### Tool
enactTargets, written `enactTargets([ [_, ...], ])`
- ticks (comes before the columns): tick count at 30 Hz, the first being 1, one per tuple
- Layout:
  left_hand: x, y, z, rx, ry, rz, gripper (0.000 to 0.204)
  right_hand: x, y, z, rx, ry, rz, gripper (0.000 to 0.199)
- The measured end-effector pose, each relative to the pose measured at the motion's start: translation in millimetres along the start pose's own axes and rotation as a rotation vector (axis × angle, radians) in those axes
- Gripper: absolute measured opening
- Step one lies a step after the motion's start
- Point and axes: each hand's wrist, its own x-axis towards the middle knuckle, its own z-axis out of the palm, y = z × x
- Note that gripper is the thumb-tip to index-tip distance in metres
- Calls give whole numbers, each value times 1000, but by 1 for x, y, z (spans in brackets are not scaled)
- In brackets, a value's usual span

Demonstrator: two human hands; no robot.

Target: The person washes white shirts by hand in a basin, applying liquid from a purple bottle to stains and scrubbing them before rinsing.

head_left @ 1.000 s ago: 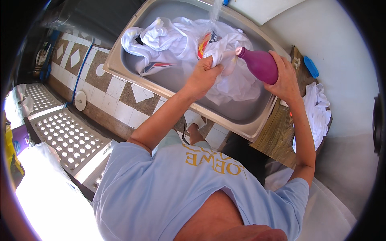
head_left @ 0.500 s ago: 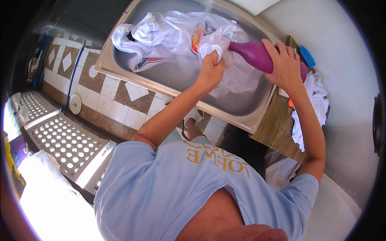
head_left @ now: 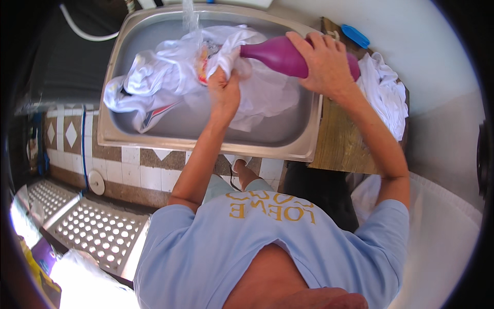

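Near the upper centre of the frame, the left hand (head_left: 225,92) has its grip clenched on a fold of white cloth (head_left: 170,64) spread in a metal basin (head_left: 278,150). The right hand (head_left: 325,64), at upper right, has its grip wrapped round a purple bottle (head_left: 272,54), tilted, its neck at the bunched fold. Water (head_left: 190,18) falls onto the fabric at upper left; a white bundle (head_left: 383,98) lies on the wooden tabletop (head_left: 339,139) at right.
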Motion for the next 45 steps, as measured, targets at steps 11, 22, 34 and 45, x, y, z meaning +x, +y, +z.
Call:
enactTargets([
  [11, 31, 48, 15, -583, -201, -437, 39, -46, 70, 25, 1143, 521, 547, 84],
  [22, 25, 22, -7, -606, -144, -562, 42, -50, 177, 101, 832, 981, 816, 91],
  [34, 4, 95, -39, -573, -156, -504, 27, -37, -60, 70, 670, -42, 297, 91],
  [45, 9, 175, -52, -631, -330, -193, 22, 32, -108, 64, 1996, 224, 377, 54],
])
